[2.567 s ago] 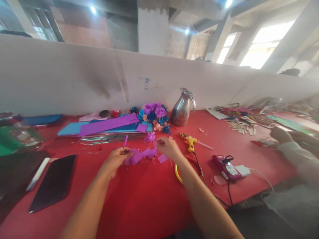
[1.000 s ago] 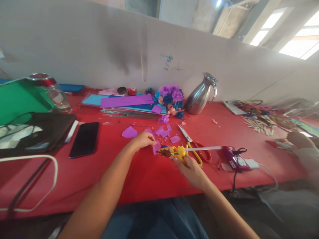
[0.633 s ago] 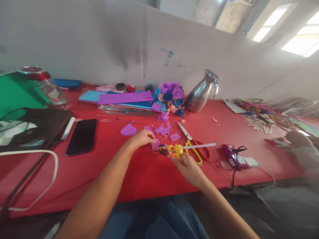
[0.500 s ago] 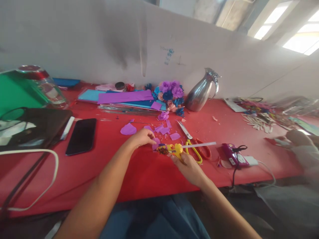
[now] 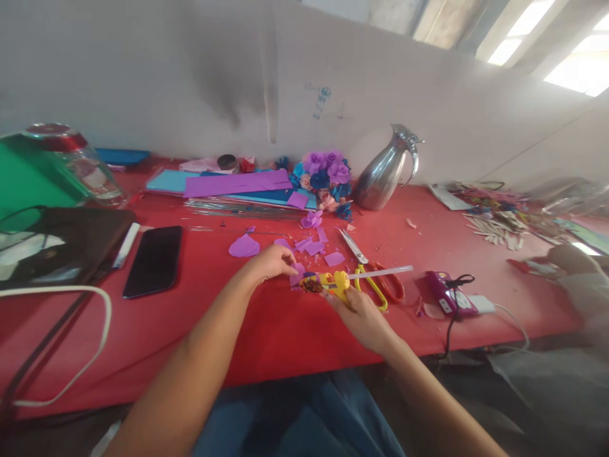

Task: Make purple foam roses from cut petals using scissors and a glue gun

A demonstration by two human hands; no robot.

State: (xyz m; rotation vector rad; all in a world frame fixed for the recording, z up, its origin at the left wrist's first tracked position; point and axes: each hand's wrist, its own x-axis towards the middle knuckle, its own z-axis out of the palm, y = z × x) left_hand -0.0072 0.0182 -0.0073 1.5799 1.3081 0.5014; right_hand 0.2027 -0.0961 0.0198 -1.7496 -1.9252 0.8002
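Observation:
My right hand (image 5: pixel 364 317) is closed around a yellow glue gun (image 5: pixel 339 285), with a long clear glue stick (image 5: pixel 384 272) jutting from its back. The gun's dirty nozzle end points left, close to a small purple paper petal (image 5: pixel 297 273). That petal is pinched between the fingertips of my left hand (image 5: pixel 276 263). Whether the nozzle touches the petal I cannot tell. Several purple paper pieces (image 5: pixel 314 248) lie just beyond my hands, with a larger rounded purple piece (image 5: pixel 244 245) left of them. Scissors (image 5: pixel 375 273) with yellow and red handles rest behind the gun.
A bunch of paper flowers (image 5: pixel 326 181) and a metal jug (image 5: pixel 385 171) stand near the wall. Purple paper strips (image 5: pixel 238 184) lie over blue sheets. A phone (image 5: pixel 153 261) is on the left; a purple socket block (image 5: pixel 450 293) with cables is on the right of the red table (image 5: pixel 266 343).
Both hands keep nearly the same place and hold, with the glue gun still beside the petal. The camera view has shifted slightly.

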